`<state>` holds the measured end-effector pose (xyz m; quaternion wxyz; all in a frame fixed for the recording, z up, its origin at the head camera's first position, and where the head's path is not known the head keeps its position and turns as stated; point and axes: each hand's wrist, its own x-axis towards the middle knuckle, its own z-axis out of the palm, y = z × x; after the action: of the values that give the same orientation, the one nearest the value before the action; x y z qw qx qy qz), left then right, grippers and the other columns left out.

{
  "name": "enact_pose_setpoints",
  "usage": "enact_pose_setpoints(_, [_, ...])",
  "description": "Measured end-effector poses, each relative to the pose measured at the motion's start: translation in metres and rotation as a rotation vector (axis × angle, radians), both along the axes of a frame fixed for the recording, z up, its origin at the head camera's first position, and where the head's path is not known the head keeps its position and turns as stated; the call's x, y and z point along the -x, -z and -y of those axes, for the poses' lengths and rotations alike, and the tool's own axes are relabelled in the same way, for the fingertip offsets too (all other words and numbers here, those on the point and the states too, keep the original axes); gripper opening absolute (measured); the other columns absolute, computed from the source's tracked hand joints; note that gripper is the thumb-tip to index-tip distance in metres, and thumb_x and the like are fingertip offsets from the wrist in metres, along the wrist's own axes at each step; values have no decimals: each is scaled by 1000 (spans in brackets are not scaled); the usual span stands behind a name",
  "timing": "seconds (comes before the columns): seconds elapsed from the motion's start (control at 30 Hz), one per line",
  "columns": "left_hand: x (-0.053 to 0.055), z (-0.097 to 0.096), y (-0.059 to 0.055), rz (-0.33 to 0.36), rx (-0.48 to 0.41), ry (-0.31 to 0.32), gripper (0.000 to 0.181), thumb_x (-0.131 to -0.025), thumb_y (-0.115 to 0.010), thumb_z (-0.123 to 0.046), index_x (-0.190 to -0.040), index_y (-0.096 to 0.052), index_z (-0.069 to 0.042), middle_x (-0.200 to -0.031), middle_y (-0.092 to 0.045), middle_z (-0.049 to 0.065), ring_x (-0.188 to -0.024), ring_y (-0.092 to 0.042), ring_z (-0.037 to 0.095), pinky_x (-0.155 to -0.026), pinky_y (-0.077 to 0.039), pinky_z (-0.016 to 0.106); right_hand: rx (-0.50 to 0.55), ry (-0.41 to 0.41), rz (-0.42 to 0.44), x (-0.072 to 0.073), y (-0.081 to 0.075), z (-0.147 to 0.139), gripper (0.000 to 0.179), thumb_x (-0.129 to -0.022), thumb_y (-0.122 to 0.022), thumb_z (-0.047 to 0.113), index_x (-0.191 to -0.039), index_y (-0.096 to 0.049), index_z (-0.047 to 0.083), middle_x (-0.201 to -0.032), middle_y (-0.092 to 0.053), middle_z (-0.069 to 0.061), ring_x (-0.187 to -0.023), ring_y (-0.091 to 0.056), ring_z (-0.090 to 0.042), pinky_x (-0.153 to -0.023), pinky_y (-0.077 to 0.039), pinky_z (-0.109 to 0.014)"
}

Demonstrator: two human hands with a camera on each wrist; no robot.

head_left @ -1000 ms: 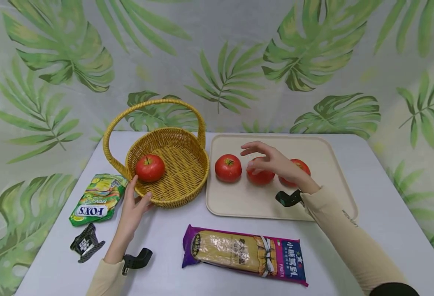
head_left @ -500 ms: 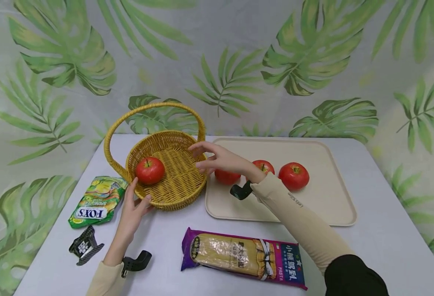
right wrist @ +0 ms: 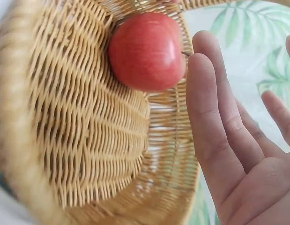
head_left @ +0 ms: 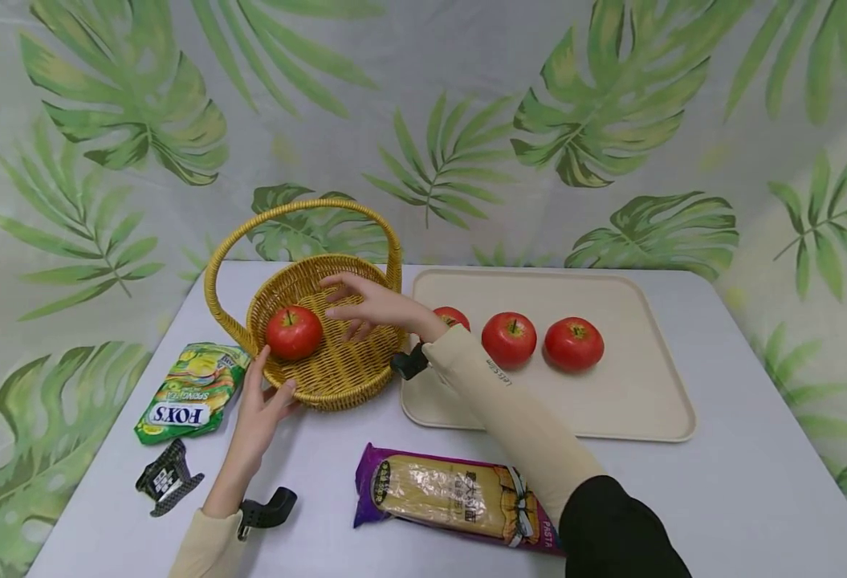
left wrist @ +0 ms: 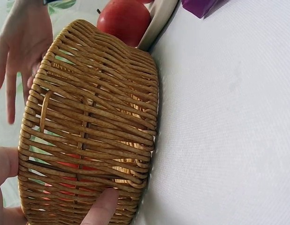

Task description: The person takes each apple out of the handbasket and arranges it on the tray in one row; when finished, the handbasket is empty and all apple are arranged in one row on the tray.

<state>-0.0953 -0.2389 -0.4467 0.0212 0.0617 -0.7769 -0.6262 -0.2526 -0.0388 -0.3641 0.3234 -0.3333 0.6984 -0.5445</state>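
Note:
A wicker basket [head_left: 344,385] with a tall arched handle [head_left: 303,205] stands at the back left of the table. My left hand [head_left: 255,413] holds the basket's near left side, with the thumb [left wrist: 102,206] against the outer weave and other fingertips at the rim. Inside the basket, toward its left, lies a red apple [head_left: 294,332]. Over the basket hovers my right hand [head_left: 376,309], fingers extended and slightly spread, nothing in it. In the right wrist view its fingers [right wrist: 203,93] appear beside the apple [right wrist: 147,51], at the stem end.
A beige tray [head_left: 633,401] right of the basket bears three red apples [head_left: 509,340] in a row; my right forearm partly covers the leftmost. A purple pasta pack [head_left: 452,494] lies in front. A green Fox's pouch [head_left: 192,393] and a small black-patterned packet [head_left: 168,478] lie left.
My right hand has moved left from above the tray's apples to above the basket, fingers loose throughout. The left hand stays at the basket's side.

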Motion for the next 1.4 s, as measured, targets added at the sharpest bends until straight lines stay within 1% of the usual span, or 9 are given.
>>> enact_pose_setpoints(0.13, [1,1,0,7,9,2,69,-101,-46,-15,-155,-2,-15,-156,5,15,-128,-32,45,-89,-50,42,-10,16,32,1,3,16,57,-98,-55,18,-148,-28,12,-139,-38,-15,-87,-64,-43,-71,-59,-43])
enact_pose_setpoints(0.3, [1,1,-1,11,12,4,70,-102,-46,-17,-155,-2,-15,-156,6,14,-128,-32,45,-89,-50,43,-33,23,88,1,7,33,62,-98,-54,18,-151,-22,14,-147,-29,-17,-93,-61,-49,-78,-56,-50])
enact_pose_setpoints(0.4, [1,1,-1,13,5,5,70,-102,-46,-16,-155,-2,-15,-156,7,14,-128,-32,45,-90,-50,43,-63,29,123,1,14,40,64,-98,-55,20,-152,-21,18,-151,-23,-17,-93,-62,-47,-81,-55,-51])
enact_pose_setpoints(0.6, [1,1,-2,12,10,4,70,-101,-47,-17,-155,-2,-15,-156,7,14,-128,-31,46,-91,-48,48,-96,112,242,1,22,52,68,-96,-58,18,-153,-20,23,-155,-18,-14,-93,-63,-45,-86,-50,-56])
enact_pose_setpoints(0.67, [1,1,-1,8,10,5,70,-101,-47,-17,-155,-2,-14,-156,7,14,-128,-31,45,-91,-48,48,-107,136,278,1,26,56,69,-96,-58,18,-153,-20,24,-154,-20,-15,-92,-63,-44,-86,-50,-55])
enact_pose_setpoints(0.9, [1,1,0,-4,15,5,69,-101,-47,-17,-155,-2,-14,-156,6,15,-127,-32,47,-90,-49,48,-111,181,379,-3,38,68,72,-95,-59,18,-153,-17,25,-140,-40,-18,-87,-66,-41,-77,-56,-47])
enact_pose_setpoints(1.03, [1,1,-1,-10,9,9,69,-101,-47,-17,-155,-3,-15,-156,5,13,-127,-32,46,-89,-50,48,-130,212,370,-7,43,76,72,-95,-60,20,-153,-18,26,-138,-40,-22,-85,-66,-43,-72,-58,-45])
enact_pose_setpoints(1.17, [2,1,-2,-4,11,6,69,-102,-47,-16,-155,-3,-16,-157,5,13,-128,-32,46,-89,-51,45,-140,258,356,-12,46,84,71,-94,-61,19,-153,-20,26,-141,-36,-19,-83,-66,-43,-68,-59,-45])
enact_pose_setpoints(1.4, [1,2,1,5,3,5,70,-101,-47,-15,-155,-2,-15,-157,7,12,-128,-32,44,-89,-52,42,-72,286,371,-15,49,86,67,-94,-60,10,-151,-25,22,-143,-31,-16,-98,-59,-48,-84,-52,-54])
